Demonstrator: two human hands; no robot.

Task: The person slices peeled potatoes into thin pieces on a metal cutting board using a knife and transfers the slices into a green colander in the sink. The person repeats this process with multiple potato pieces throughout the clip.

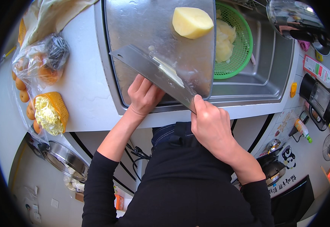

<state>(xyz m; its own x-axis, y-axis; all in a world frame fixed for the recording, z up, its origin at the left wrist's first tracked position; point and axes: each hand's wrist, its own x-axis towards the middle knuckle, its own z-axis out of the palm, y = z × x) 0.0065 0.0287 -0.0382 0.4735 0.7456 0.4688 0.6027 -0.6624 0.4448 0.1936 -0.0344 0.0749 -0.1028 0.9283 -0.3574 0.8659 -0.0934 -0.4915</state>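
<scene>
My right hand (211, 122) is closed around the handle end of a wide metal kitchen cleaver (153, 75). The blade slants up and left across a metal cutting board (142, 22), its broad side facing up. Thin pale slivers (169, 72), apparently potato, lie along the blade's far side. Just below the blade is my left hand (146, 95), knuckles up; the blade covers its fingertips, so whether they grip anything is hidden. Toward the board's far right corner rests a large peeled, cut potato piece (192, 23).
Right of the board, a green plastic colander (247, 54) holding pale slices sits in the steel sink (270, 56). On the left counter are a yellow basket of shredded cabbage (61, 106), bagged produce (41, 63) and several unpeeled potatoes (24, 96). A white bottle (319, 71) stands far right.
</scene>
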